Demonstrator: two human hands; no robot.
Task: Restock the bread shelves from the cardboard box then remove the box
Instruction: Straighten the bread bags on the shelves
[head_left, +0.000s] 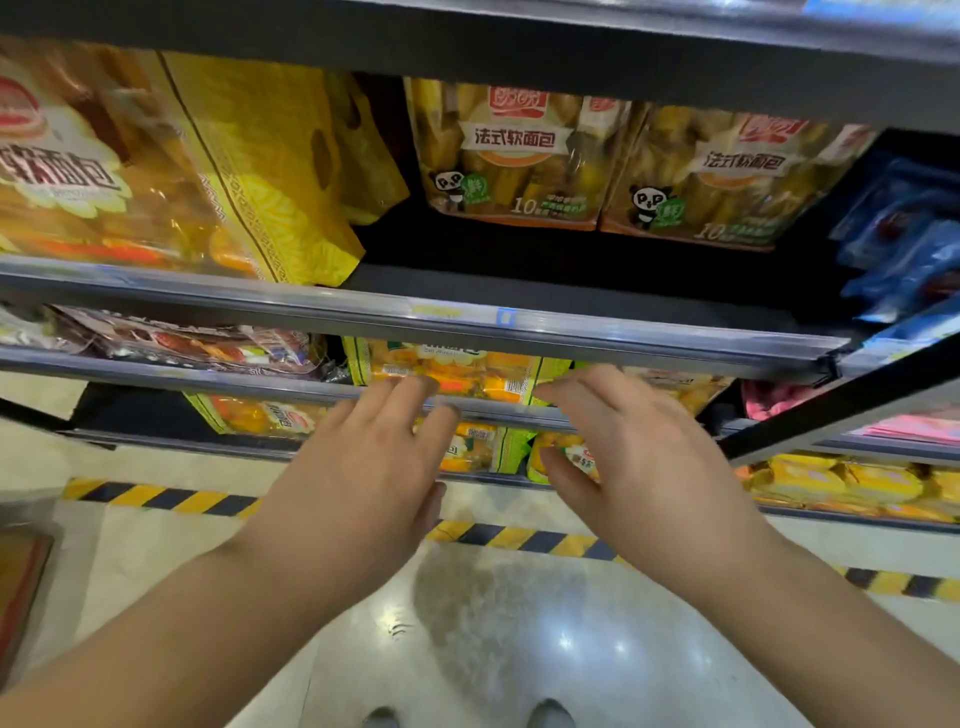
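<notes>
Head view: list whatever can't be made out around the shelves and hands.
- Brown object, head view: cut off by the left edge, blurred; cannot tell if it is the box.
- Bread pack: top hidden by the shelf rail; whether the left hand or right hand touches it is unclear.
- Price tag: too blurred to read.
- Blue packs: blurred, cut by the right edge.

1. The left hand (374, 457) and the right hand (639, 457) are bare; the forearms (182, 613) are bare too, up to the edge of the view.
2. The fingers (410, 387) look blurred; nails and small marks cannot be told.
3. Of the left shoe (382, 718) and the right shoe (550, 713) only the toes show; they are rounded and grey.
</notes>
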